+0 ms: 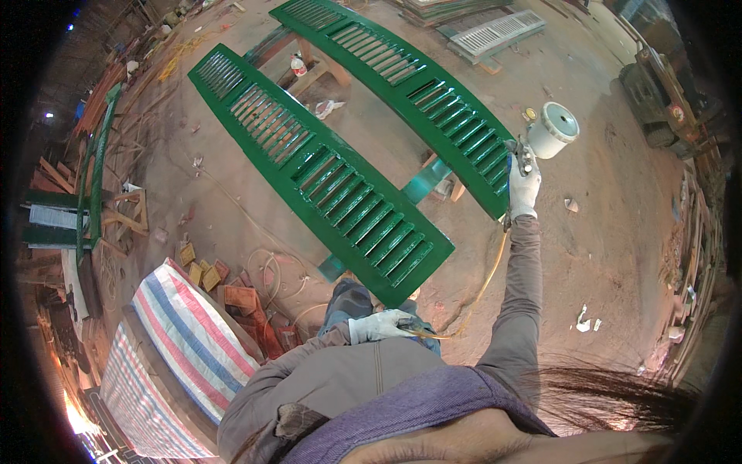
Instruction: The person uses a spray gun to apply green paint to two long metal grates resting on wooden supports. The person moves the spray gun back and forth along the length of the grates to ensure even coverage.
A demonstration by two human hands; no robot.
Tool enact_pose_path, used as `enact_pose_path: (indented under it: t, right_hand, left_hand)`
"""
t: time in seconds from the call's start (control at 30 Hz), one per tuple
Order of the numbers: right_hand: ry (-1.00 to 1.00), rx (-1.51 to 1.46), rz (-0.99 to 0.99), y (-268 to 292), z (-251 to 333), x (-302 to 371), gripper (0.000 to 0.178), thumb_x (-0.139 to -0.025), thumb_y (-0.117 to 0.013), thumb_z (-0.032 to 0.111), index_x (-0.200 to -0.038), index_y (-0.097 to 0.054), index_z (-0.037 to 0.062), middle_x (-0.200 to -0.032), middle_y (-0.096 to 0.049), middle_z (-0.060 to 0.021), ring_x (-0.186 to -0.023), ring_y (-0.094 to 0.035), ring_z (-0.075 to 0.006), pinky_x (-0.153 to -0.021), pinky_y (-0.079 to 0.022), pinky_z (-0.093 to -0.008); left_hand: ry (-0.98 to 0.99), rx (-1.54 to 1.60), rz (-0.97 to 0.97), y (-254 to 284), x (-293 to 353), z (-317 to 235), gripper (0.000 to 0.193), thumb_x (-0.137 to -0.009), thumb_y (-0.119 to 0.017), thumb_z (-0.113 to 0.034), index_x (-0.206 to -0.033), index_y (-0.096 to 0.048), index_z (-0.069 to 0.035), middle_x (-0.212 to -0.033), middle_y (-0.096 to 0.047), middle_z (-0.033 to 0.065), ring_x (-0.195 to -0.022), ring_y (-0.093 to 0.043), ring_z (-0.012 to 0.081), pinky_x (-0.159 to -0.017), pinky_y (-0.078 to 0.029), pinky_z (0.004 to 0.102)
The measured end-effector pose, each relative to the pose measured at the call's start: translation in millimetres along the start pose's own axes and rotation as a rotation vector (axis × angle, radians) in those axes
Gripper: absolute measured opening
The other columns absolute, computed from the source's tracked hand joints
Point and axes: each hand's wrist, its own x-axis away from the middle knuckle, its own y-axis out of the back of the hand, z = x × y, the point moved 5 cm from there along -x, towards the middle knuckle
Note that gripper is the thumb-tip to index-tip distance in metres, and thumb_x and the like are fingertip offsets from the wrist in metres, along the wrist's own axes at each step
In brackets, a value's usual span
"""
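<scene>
Gloved in white, my right hand (525,187) is closed around a spray gun (526,157) with a white cup (550,133) on it. The gun is beside the near right end of a wet-looking green louvered panel (471,127). A second green louvered panel (386,282) lies to its left, closer to me. In front of my body, my left hand (381,325), also gloved, is closed on a yellowish hose (433,336). Another stretch of that hose hangs below the right hand. Whether any paint is leaving the nozzle I cannot tell.
Supports (423,182) hold both panels above the dirt floor. Between the panels stands a bottle (298,65). A grey louvered panel (498,35) lies at the back. Striped sheeting (197,332) covers something at the near left, beside reddish blocks (251,313) and a coiled hose (272,272).
</scene>
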Motion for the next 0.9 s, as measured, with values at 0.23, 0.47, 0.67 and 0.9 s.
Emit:
enact_pose_path:
  t: [0.23, 0.47, 0.67, 0.9]
  right_hand:
    - [-0.014, 0.064, -0.004, -26, -18, -9, 0.042, -0.086, -0.069, 0.017, -0.124, -0.061, 0.0016, -0.112, -0.069, -0.0167, -0.104, -0.066, -0.0285, -0.088, -0.05, -0.0357]
    - [-0.057, -0.17, 0.083, -33, 9, 2, 0.039, -0.091, -0.061, 0.008, -0.13, -0.058, 0.0043, -0.122, -0.066, -0.0095, -0.112, -0.061, -0.0167, -0.097, -0.046, -0.03]
    - [-0.148, -0.114, 0.12, -54, 6, -10, 0.04, -0.091, -0.063, 0.01, -0.13, -0.058, 0.0045, -0.12, -0.067, -0.0103, -0.11, -0.062, -0.0167, -0.094, -0.047, -0.0304]
    - [-0.125, -0.195, 0.093, -62, -7, -16, 0.041, -0.091, -0.062, 0.01, -0.131, -0.058, 0.0045, -0.123, -0.066, -0.0116, -0.113, -0.062, -0.0192, -0.095, -0.046, -0.0307]
  left_hand:
    - [-0.057, -0.088, 0.115, -3, -4, -8, 0.048, -0.091, -0.067, -0.029, -0.128, -0.057, 0.0, -0.123, -0.061, 0.0174, -0.116, -0.056, 0.0261, -0.101, -0.043, 0.0348]
    - [-0.078, -0.049, 0.036, 4, 2, -9, 0.042, -0.091, -0.066, -0.025, -0.127, -0.059, -0.003, -0.122, -0.061, 0.0181, -0.115, -0.056, 0.0271, -0.099, -0.044, 0.0351]
    - [-0.142, -0.135, 0.06, 3, -3, -3, 0.039, -0.091, -0.067, -0.025, -0.123, -0.062, -0.003, -0.114, -0.065, 0.0132, -0.108, -0.059, 0.022, -0.095, -0.046, 0.0342]
    - [-0.039, -0.064, -0.023, 9, -16, 32, 0.045, -0.087, -0.068, -0.036, -0.119, -0.064, -0.004, -0.11, -0.067, 0.0116, -0.104, -0.061, 0.0204, -0.09, -0.047, 0.0354]
